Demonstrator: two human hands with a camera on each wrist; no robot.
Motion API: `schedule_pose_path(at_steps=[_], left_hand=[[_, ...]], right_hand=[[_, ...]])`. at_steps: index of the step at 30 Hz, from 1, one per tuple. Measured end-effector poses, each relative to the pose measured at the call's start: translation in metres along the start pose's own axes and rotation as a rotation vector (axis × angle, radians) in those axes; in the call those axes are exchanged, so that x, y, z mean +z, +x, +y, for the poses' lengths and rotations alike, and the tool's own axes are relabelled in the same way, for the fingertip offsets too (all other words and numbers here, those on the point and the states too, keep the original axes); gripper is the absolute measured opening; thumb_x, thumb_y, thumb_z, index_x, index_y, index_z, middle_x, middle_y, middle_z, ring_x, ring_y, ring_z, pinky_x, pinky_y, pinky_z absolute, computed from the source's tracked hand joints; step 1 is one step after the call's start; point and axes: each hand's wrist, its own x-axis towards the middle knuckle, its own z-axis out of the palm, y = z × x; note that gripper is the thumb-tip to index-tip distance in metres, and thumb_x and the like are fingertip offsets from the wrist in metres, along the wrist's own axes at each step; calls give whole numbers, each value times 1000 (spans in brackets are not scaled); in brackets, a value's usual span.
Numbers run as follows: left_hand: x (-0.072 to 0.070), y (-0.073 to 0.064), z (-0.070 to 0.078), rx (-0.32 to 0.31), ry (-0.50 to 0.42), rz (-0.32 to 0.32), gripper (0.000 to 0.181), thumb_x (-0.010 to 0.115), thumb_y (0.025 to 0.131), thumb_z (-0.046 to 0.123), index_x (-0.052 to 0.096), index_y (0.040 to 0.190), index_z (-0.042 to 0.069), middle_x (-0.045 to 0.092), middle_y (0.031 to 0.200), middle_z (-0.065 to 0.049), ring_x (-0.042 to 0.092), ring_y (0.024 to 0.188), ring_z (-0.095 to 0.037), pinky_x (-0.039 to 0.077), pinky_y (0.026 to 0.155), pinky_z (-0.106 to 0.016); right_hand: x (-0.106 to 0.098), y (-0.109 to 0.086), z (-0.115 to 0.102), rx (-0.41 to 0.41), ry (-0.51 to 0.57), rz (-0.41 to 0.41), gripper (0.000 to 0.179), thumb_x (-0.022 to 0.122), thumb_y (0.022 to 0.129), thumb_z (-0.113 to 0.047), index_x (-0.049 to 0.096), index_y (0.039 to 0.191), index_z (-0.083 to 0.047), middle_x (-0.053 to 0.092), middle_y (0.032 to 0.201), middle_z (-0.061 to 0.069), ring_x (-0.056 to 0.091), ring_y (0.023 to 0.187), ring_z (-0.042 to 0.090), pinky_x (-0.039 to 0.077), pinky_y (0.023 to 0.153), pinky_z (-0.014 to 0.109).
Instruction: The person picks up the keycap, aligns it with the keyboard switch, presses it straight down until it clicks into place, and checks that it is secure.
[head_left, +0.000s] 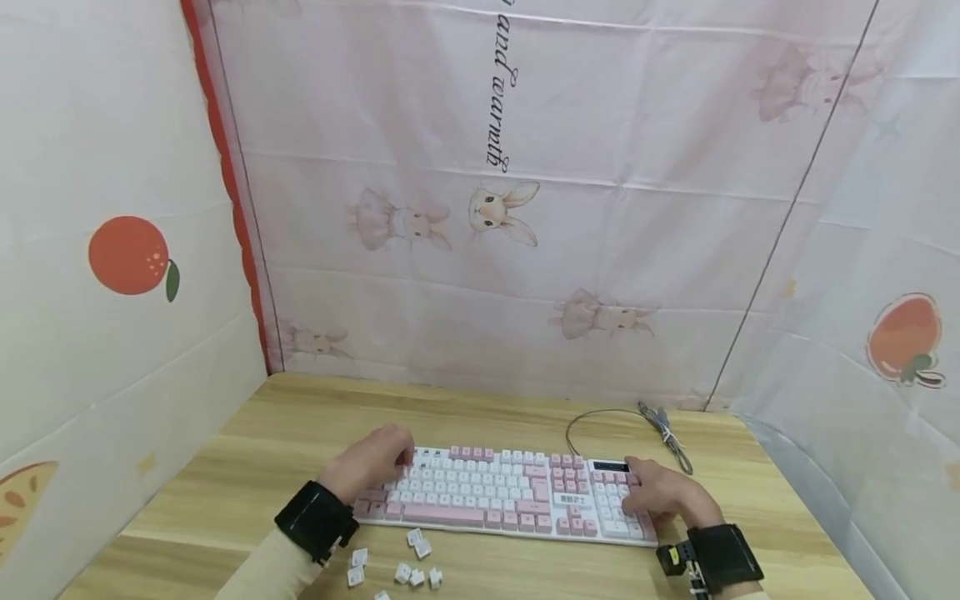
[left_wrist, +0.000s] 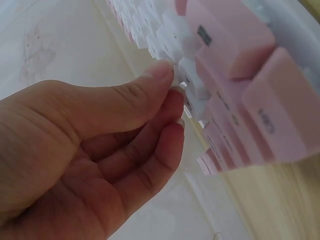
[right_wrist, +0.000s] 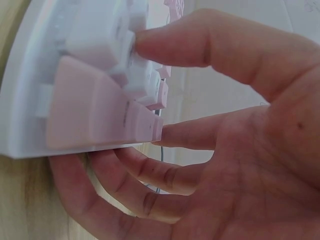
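The pink-and-white keyboard (head_left: 480, 492) is lying on the wooden table (head_left: 337, 417) at about six o'clock in the head view. At the board's ten o'clock, the left hand (head_left: 371, 462) is holding its thumb and fingertips bunched close by the white keys (left_wrist: 177, 37); whether a cap is sitting inside that pinch I cannot tell, as the fingers are hiding it. At three o'clock, the right hand (head_left: 667, 492) is grasping the keyboard's right end, its thumb resting on the white number keys (head_left: 611, 512) and its other fingers curling about the edge. Because the left fingertips are screening their own spot, they could be knocking a neighbouring key askew. If the right hand is pulling unevenly, the whole board could be swivelling, and the pinch missing its place. Loose keycaps (head_left: 417, 577) are lying scattered at seven o'clock, some near the left sleeve (head_left: 273, 567), so a forearm dropping low could be sweeping them away. The bundled cable (head_left: 660, 425), lying around one o'clock, could be dragging should the board be shifting far.
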Motion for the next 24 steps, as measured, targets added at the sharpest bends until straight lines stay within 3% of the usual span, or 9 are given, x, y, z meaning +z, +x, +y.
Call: schedule_pose_path(at_steps=[17, 24], left_hand=[[4, -1, 1, -5, 18, -8, 19, 79, 80, -10, 74, 84, 8, 67, 82, -2, 57, 78, -15, 55, 77, -40], [6, 0, -1, 3, 19, 30, 18, 80, 80, -10, 75, 84, 7, 70, 83, -4, 60, 78, -16, 56, 77, -40]], right_hand=[[2, -1, 1, 7, -3, -7, 93, 75, 82, -11, 23, 155, 14, 41, 148, 36, 57, 105, 30, 57, 70, 40], [2, -3, 0, -8, 7, 10, 92, 74, 82, -10, 23, 155, 14, 37, 150, 40, 57, 106, 32, 58, 70, 43]])
